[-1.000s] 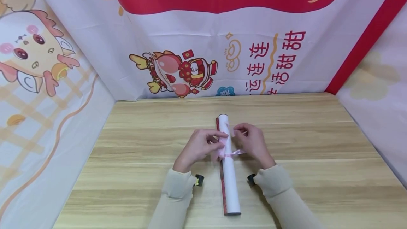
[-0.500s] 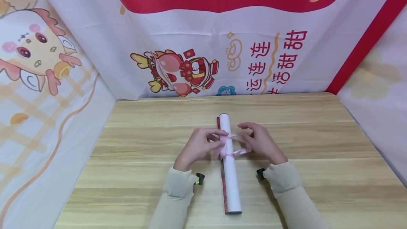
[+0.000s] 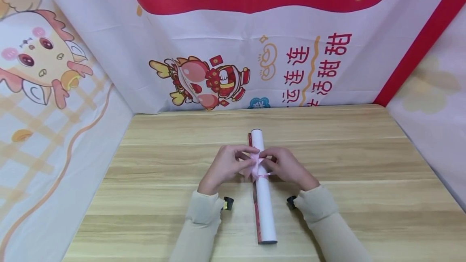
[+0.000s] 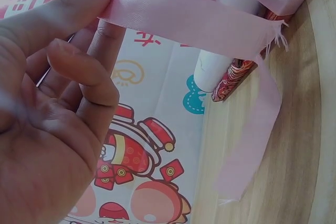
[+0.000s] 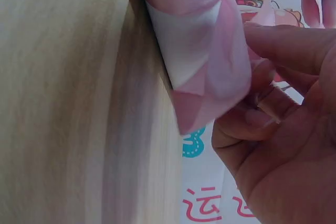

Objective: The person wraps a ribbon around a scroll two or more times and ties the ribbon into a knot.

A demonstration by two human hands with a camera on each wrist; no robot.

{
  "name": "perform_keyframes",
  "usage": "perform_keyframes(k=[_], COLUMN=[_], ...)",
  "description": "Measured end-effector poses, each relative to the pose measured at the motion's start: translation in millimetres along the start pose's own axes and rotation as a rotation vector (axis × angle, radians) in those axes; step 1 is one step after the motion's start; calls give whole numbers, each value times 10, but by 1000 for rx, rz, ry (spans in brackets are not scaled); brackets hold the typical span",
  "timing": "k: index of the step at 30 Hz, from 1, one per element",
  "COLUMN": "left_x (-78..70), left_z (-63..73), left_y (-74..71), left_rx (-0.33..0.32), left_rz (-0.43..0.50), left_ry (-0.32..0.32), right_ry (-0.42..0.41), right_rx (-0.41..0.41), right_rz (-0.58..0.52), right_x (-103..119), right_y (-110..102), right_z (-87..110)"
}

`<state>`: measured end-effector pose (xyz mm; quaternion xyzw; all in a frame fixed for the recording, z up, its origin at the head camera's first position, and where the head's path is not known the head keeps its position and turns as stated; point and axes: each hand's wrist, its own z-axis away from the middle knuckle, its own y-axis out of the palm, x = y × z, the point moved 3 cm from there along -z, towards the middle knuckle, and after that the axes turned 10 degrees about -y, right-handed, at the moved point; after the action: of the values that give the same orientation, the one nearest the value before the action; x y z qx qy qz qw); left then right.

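Observation:
A white paper roll (image 3: 267, 209) with dark ends lies lengthwise on the table, a red patterned strip (image 3: 257, 221) showing along its left side. Pink ribbon (image 4: 194, 19) is wound around the roll's middle, with frayed tails hanging down. My left hand (image 3: 229, 163) pinches the ribbon between thumb and forefinger above the roll. From the other side, my right hand (image 3: 291, 167) holds ribbon in its curled fingers. In the right wrist view a ribbon loop (image 5: 226, 66) bulges beside those fingertips. The hands nearly meet over the roll, covering part of the ribbon.
The wood-grain table (image 3: 164, 153) reaches back to a hanging printed cloth (image 3: 218, 23) with red lettering and cartoon figures. Another printed cloth (image 3: 47, 104) borders the left side. Dark wrist devices (image 3: 227, 203) sit at both sleeve cuffs.
My right hand moved away to the right, drawing out a ribbon length, then came back to the left hand over the roll. The left hand has kept its pinch almost in place.

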<state>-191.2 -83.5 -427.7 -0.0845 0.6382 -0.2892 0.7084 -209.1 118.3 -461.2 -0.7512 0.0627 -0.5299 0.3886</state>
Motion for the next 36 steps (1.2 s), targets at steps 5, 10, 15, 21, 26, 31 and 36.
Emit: perform_keyframes(k=[5,10,15,21,26,31,36], left_x=[-11,-16,-12,14,35,-15,-68], left_z=[24,39,32,35,33,-36,-108], left_y=[-1,3,13,45,74,25,-35], left_rx=[-1,3,-13,-49,-51,-35,49], left_rz=[-6,-10,18,111,147,99,9], left_ry=[-2,-11,-34,-126,-163,-167,-190], right_ry=[-11,9,85,146,93,-62,-266], right_rx=[-34,-46,-39,-4,88,196,327], right_rz=[56,56,4,-3,87,192,287], right_x=[-5,-5,2,86,264,568,952], right_y=[-53,-111,-164,-229,-274,-161,221], right_z=[33,63,98,116,230,474,636])
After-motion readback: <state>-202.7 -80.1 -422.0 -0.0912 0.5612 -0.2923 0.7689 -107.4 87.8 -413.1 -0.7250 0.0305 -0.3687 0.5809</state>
